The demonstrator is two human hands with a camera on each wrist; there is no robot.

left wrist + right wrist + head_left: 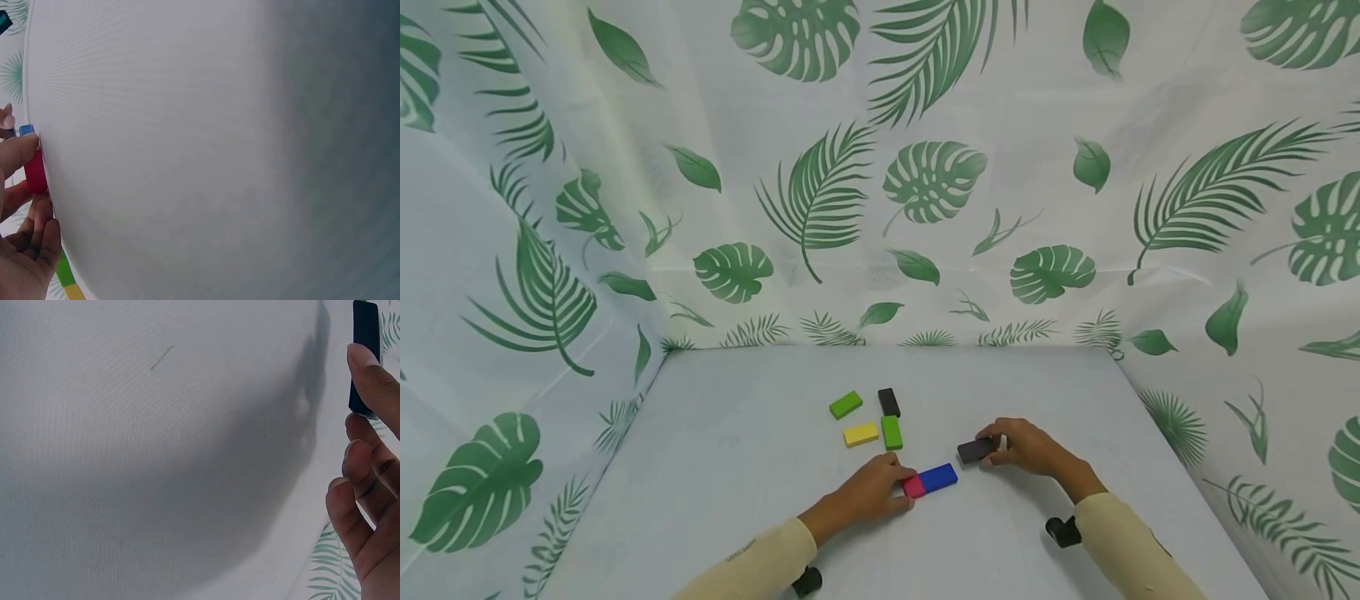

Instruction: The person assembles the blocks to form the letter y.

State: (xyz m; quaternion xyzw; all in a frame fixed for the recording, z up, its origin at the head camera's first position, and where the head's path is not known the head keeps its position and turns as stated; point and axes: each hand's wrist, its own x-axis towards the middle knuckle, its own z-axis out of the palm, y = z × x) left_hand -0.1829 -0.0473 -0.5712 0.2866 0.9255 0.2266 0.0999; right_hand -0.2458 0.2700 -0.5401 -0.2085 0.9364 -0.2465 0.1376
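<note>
My left hand (871, 489) pinches a red block (913, 486) between thumb and fingers on the white table. A blue block (938, 478) lies end to end with the red one, pointing up to the right. In the left wrist view the red block (35, 171) shows between thumb and fingertips. My right hand (1024, 446) grips a black block (976, 451) just beyond the blue block's right end. The right wrist view shows this black block (366, 359) held by thumb and index finger, the other fingers loosely curled.
Behind the left hand lie a yellow block (861, 434), a green block (891, 432), another green block (846, 405) and a second black block (888, 402). The white table (715, 433) is bordered by leaf-printed sheets (850, 317) at the back and sides.
</note>
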